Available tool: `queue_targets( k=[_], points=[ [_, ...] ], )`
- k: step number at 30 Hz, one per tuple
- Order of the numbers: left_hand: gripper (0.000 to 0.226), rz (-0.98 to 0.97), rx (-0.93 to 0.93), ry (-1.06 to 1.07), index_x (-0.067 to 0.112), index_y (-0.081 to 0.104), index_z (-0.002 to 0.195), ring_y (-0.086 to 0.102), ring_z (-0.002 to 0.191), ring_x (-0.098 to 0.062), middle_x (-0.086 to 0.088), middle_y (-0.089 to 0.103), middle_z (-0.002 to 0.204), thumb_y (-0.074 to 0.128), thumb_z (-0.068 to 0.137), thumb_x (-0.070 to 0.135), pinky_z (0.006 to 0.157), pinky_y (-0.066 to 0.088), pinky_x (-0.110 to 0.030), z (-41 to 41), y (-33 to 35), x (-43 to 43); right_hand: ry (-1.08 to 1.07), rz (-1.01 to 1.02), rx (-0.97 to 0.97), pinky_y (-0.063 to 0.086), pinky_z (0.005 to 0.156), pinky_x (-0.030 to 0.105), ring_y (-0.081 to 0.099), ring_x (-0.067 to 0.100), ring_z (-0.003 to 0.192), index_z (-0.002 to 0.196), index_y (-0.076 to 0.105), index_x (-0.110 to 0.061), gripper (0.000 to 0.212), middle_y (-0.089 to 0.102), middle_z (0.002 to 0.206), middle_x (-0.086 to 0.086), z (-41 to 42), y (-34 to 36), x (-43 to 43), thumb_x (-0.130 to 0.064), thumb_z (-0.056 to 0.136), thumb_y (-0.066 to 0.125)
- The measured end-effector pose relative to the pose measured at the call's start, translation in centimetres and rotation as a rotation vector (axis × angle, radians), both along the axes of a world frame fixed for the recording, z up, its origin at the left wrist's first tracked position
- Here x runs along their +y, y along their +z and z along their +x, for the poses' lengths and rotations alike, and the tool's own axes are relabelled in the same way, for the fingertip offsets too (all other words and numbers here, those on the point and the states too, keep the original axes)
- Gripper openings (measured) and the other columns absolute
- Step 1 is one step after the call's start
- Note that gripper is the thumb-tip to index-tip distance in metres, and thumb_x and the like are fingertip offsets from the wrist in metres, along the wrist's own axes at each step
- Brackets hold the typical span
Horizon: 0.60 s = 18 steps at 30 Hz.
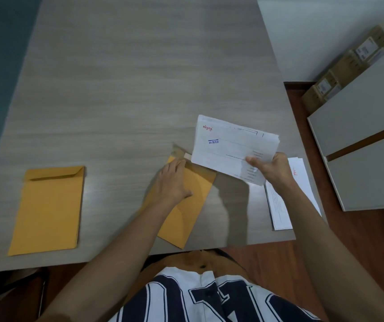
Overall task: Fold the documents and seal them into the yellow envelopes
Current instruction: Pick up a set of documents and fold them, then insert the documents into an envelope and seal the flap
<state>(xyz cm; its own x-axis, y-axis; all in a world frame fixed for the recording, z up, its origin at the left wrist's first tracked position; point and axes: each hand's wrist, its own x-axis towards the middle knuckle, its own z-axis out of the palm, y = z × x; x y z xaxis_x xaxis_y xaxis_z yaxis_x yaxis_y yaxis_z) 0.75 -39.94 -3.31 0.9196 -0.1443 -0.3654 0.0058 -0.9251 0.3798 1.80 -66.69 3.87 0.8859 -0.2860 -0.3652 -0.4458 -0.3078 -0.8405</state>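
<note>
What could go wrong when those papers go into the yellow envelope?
The folded documents are a thick bundle pinched near one corner by the right hand; they might fan out or snag at the mouth of the envelope.
The envelope lies askew under the left hand, near the table's front edge, so it could slide.
The paper pile at the right edge could get knocked off.
</note>
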Motion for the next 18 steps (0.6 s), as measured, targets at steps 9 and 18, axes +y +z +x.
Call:
queue_targets(
  k=[9, 18],
  points=[
    [0.123, 0.253, 0.0, -0.276, 0.026, 0.021, 0.153, 0.024, 0.142, -0.024, 0.001, 0.015, 0.161, 0.084, 0.055, 0.064, 0.113, 0.028, -0.041, 1.7, 1.0, 2.7, 0.102, -0.04, 0.038, 0.052, 0.07, 0.022, 0.066, 0.007, 0.08, 0.108, 0.07, -0.007, 0.032, 0.069, 0.101, 0.001, 0.6, -0.1, -0.9, -0.016, 0.079, 0.08],
    [0.116, 0.198, -0.037, -0.258, 0.03, 0.033, 0.143, 0.027, 0.142, -0.025, 0.0, 0.016, 0.161, 0.09, 0.047, 0.057, 0.109, 0.035, -0.041, 1.3, 1.7, 3.3, 0.269, -0.212, 0.136, 0.06, 0.072, 0.037, 0.069, 0.024, 0.087, 0.109, 0.07, -0.004, 0.038, 0.072, 0.104, 0.009, 1.1, -0.9, 0.2, -0.024, 0.079, 0.081]
  ],
)
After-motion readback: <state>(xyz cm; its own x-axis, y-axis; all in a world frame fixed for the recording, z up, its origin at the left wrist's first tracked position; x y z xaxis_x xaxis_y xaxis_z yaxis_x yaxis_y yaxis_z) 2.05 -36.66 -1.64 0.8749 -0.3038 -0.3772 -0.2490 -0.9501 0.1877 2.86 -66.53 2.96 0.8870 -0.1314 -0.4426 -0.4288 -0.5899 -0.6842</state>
